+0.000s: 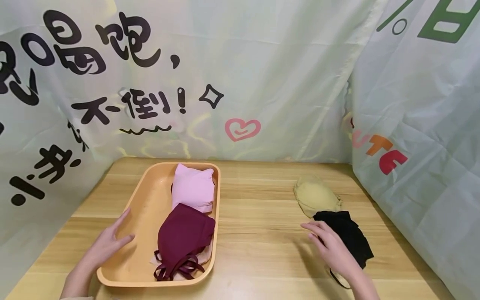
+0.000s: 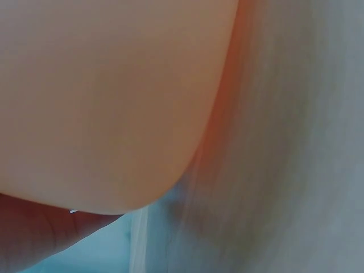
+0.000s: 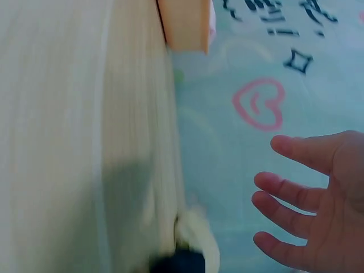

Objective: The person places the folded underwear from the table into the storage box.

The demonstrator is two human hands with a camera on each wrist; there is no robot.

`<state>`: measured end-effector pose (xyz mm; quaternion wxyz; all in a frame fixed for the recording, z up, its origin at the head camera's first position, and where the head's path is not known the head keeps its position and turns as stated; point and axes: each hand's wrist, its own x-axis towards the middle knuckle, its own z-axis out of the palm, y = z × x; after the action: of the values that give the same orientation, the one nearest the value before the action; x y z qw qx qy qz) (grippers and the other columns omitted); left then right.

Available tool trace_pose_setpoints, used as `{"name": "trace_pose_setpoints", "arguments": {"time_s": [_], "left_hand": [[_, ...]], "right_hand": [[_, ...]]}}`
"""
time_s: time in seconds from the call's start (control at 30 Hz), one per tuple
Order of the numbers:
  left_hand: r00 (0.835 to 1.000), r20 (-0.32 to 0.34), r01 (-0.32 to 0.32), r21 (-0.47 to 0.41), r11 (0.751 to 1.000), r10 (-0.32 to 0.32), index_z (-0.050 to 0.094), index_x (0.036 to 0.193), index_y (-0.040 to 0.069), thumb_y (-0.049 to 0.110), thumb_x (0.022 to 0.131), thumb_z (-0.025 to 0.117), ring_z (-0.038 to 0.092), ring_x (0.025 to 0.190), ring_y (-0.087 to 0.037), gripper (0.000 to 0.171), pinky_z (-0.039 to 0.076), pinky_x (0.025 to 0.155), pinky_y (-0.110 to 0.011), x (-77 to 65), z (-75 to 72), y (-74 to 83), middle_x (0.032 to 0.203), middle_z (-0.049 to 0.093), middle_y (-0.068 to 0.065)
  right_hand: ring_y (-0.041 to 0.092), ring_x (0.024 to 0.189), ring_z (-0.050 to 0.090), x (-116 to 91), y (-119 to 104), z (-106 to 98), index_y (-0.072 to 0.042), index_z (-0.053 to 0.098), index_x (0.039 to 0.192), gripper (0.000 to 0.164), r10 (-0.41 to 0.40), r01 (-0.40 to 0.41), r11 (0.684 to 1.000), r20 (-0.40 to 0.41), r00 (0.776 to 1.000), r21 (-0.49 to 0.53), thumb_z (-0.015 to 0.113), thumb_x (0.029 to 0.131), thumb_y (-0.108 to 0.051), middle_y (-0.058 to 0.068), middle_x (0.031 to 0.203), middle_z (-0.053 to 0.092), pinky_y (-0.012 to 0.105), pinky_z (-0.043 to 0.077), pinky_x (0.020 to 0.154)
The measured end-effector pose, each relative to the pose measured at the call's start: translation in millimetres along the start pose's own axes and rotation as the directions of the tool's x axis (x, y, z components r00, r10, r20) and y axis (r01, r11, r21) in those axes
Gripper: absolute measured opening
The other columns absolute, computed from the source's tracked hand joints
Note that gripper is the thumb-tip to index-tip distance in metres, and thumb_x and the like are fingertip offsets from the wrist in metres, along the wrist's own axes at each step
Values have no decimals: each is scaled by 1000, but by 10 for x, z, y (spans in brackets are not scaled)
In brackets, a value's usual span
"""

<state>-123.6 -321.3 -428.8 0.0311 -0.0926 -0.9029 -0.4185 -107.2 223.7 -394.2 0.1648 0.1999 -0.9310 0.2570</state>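
Observation:
My left hand [image 1: 106, 246] is at the left side of an orange tray [image 1: 216, 200], fingers spread, holding nothing. In the left wrist view, the tray's outer wall [image 2: 114, 125] hides most of that hand. Inside the tray's right half lie a folded pink garment [image 1: 193, 189] and, in front, a maroon bra [image 1: 183, 237] with thin loose straps, partly covering a pale cloth. My right hand [image 1: 331, 246] hovers over a folded black garment [image 1: 348, 233], empty, its fingers loosely bent and apart in the right wrist view. Behind the black piece lies an olive-green bra [image 1: 316, 196].
Everything stands on a wooden table [image 1: 258, 233]. A printed curtain [image 1: 285, 83] with black lettering and a pink heart rises behind the table and along both sides. A light-coloured edge with a dark rim [image 1: 341, 280] shows beneath the right forearm.

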Motion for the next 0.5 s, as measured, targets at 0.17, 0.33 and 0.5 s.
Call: {"name": "trace_pose_setpoints", "arguments": {"time_s": [0.17, 0.33, 0.5], "left_hand": [[1000, 8, 2, 3, 1000, -2, 14, 144, -1, 9, 82, 62, 21, 118, -63, 80, 21, 90, -72, 22, -6, 13, 137, 19, -41], [1000, 13, 15, -1, 1000, -15, 13, 145, 0, 9, 82, 62, 20, 119, -62, 80, 20, 91, -72, 14, -5, 12, 138, 18, -41], [1000, 4, 15, 0, 1000, -15, 15, 144, -1, 9, 81, 63, 20, 119, -62, 80, 21, 91, -72, 11, 5, 2, 137, 19, -41]], "right_hand": [[16, 93, 56, -186, 154, -136, -7, 66, 108, 24, 123, -124, 991, -29, 992, -57, 61, 84, -5, -1, 103, 60, 26, 47, 73], [24, 94, 56, -348, 316, -202, -5, 65, 110, 24, 222, -223, 972, -17, 975, -73, 60, 86, -8, 7, 103, 60, 32, 47, 73], [43, 100, 48, -474, 510, -253, 6, 55, 119, 32, 319, -318, 948, 70, 945, -23, 52, 92, -13, 25, 111, 50, 54, 42, 75]]}}
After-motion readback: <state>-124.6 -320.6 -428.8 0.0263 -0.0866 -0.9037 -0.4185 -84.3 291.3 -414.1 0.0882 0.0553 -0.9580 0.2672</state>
